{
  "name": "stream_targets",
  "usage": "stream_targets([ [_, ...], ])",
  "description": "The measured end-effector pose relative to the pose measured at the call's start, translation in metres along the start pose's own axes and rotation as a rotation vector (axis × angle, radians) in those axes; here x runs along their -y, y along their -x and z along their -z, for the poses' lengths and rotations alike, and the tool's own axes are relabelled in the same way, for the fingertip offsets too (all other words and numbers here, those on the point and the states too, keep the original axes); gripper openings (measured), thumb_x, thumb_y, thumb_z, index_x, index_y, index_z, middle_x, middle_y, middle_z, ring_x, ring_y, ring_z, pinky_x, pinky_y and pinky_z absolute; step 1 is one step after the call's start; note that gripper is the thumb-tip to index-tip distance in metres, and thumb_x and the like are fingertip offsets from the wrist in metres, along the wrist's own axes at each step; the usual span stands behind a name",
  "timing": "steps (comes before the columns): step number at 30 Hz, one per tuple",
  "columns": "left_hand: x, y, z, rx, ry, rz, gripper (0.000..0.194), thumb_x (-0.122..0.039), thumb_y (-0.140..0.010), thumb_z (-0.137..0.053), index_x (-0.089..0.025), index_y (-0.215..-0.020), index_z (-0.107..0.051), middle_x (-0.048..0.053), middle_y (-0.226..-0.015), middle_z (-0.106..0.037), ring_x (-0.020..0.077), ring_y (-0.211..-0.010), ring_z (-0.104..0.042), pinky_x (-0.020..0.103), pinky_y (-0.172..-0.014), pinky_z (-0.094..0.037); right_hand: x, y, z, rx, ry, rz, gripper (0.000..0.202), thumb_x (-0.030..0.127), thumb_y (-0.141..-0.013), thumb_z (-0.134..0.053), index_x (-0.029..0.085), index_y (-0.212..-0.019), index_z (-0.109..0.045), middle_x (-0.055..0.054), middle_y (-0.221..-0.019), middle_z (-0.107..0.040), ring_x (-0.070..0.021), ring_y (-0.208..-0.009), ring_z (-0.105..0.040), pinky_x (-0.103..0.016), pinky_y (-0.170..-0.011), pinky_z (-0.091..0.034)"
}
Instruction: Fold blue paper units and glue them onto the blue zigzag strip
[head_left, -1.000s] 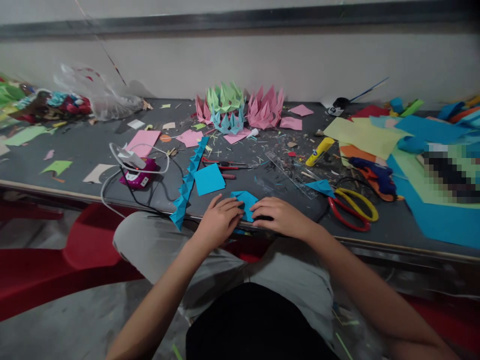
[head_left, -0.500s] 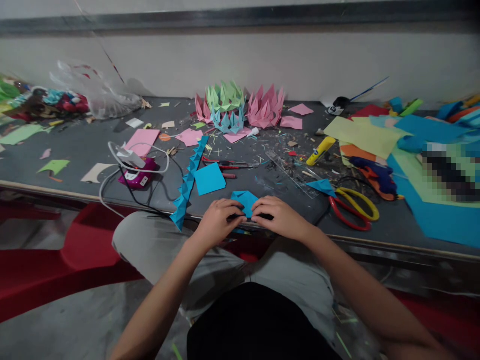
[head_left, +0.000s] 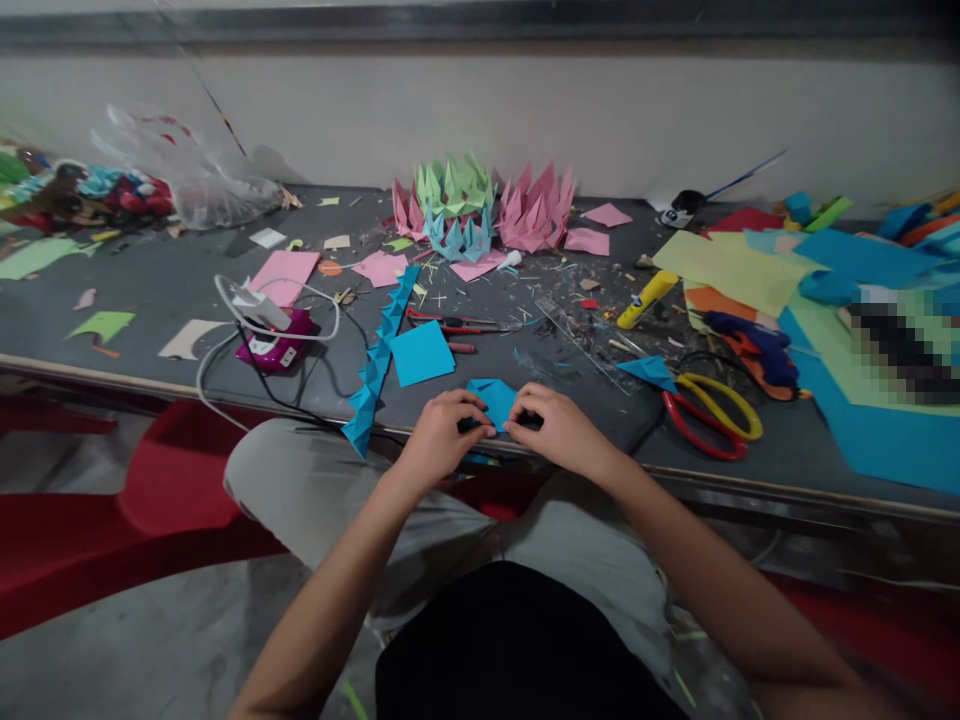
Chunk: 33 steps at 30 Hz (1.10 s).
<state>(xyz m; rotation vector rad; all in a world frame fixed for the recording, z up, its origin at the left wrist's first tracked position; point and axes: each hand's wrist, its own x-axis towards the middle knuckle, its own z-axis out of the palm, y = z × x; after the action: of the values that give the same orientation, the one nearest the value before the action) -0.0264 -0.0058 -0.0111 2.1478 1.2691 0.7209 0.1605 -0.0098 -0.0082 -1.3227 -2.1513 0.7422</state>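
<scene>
A partly folded blue paper [head_left: 495, 400] lies at the table's front edge between my hands. My left hand [head_left: 448, 430] pinches its left side, thumb and fingers pressed on it. On the right side, my right hand [head_left: 547, 424] grips the same paper between thumb and fingertips. Left of them rests a stack of square blue paper [head_left: 422, 353], beside a zigzag strip of joined blue folded pieces [head_left: 380, 365] that reaches over the table edge. A small blue folded point [head_left: 649, 371] lies to the right, touching the scissors.
Red and yellow scissors [head_left: 712, 415], a glue gun [head_left: 757, 352] and a yellow tube [head_left: 646, 300] are at the right. A purple power socket [head_left: 276, 343] with cables is at the left. Folded paper crowns [head_left: 534, 212] stand near the wall. Paper sheets [head_left: 877, 420] cover the far right.
Both hands keep hold of the blue paper. My right hand's fingers have bent in slightly more around its right side. The camera view has shifted a little.
</scene>
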Motion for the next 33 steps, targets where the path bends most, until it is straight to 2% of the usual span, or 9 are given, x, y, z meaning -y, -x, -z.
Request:
stream_targets([
  [5, 0.0, 0.005, -0.001, 0.021, -0.121, -0.113, 0.005, -0.017, -0.076, -0.063, -0.02, -0.076, -0.067, 0.003, -0.095, -0.064, 0.0184, -0.087, -0.058, 0.035, -0.079, -0.046, -0.001, -0.002, 0.0, 0.013, -0.013, -0.028, 0.009, 0.017, -0.073, -0.059, 0.018, -0.064, -0.057, 0.0, -0.074, -0.054, -0.0126, -0.067, -0.052, -0.026, -0.063, -0.039],
  [10, -0.003, 0.026, -0.003, -0.022, -0.353, -0.252, 0.017, -0.02, -0.084, -0.051, -0.02, -0.094, -0.065, 0.004, -0.108, -0.064, 0.0211, -0.097, -0.056, 0.037, -0.082, -0.045, -0.001, -0.006, 0.001, 0.036, -0.028, -0.049, 0.011, 0.016, -0.071, -0.06, 0.018, -0.061, -0.057, 0.001, -0.07, -0.054, -0.0114, -0.063, -0.051, -0.024, -0.06, -0.038],
  [14, -0.002, 0.038, -0.002, -0.022, -0.424, -0.327, 0.022, -0.021, -0.086, -0.047, -0.019, -0.102, -0.061, 0.007, -0.114, -0.062, 0.0196, -0.106, -0.056, 0.037, -0.09, -0.042, 0.001, -0.007, 0.0, 0.035, 0.001, -0.069, 0.011, 0.014, -0.07, -0.06, 0.018, -0.059, -0.057, 0.001, -0.069, -0.054, -0.011, -0.062, -0.051, -0.024, -0.059, -0.037],
  [19, -0.003, 0.038, 0.001, 0.019, -0.409, -0.296, 0.023, -0.027, -0.086, -0.047, -0.017, -0.104, -0.058, 0.007, -0.116, -0.06, 0.0191, -0.109, -0.054, 0.037, -0.094, -0.04, 0.004, -0.007, 0.0, 0.045, 0.039, -0.089, 0.012, 0.015, -0.07, -0.06, 0.018, -0.059, -0.056, 0.001, -0.069, -0.052, -0.0114, -0.062, -0.051, -0.025, -0.06, -0.037],
  [24, -0.006, 0.045, -0.01, 0.029, -0.494, -0.264, 0.047, -0.045, -0.082, -0.049, -0.017, -0.12, -0.05, 0.01, -0.126, -0.052, 0.0258, -0.118, -0.046, 0.043, -0.1, -0.032, 0.005, -0.006, -0.002, 0.05, 0.039, -0.093, 0.012, 0.014, -0.071, -0.057, 0.018, -0.06, -0.055, 0.0, -0.07, -0.052, -0.0122, -0.065, -0.051, -0.025, -0.062, -0.038],
  [29, -0.002, 0.052, -0.021, -0.025, -0.556, -0.259, 0.046, -0.04, -0.084, -0.048, -0.017, -0.124, -0.048, 0.01, -0.129, -0.05, 0.0253, -0.121, -0.043, 0.044, -0.104, -0.027, 0.005, -0.002, -0.006, -0.005, 0.089, -0.067, 0.013, 0.021, -0.074, -0.06, 0.018, -0.064, -0.053, -0.001, -0.074, -0.051, -0.0147, -0.071, -0.051, -0.027, -0.066, -0.039],
  [33, 0.0, 0.049, -0.018, -0.019, -0.538, -0.268, 0.041, -0.034, -0.084, -0.049, -0.018, -0.121, -0.05, 0.009, -0.128, -0.051, 0.024, -0.12, -0.045, 0.042, -0.102, -0.029, 0.001, -0.001, -0.005, 0.012, 0.077, -0.056, 0.011, 0.024, -0.075, -0.061, 0.018, -0.073, -0.052, -0.001, -0.077, -0.051, -0.0156, -0.075, -0.05, -0.028, -0.068, -0.039],
])
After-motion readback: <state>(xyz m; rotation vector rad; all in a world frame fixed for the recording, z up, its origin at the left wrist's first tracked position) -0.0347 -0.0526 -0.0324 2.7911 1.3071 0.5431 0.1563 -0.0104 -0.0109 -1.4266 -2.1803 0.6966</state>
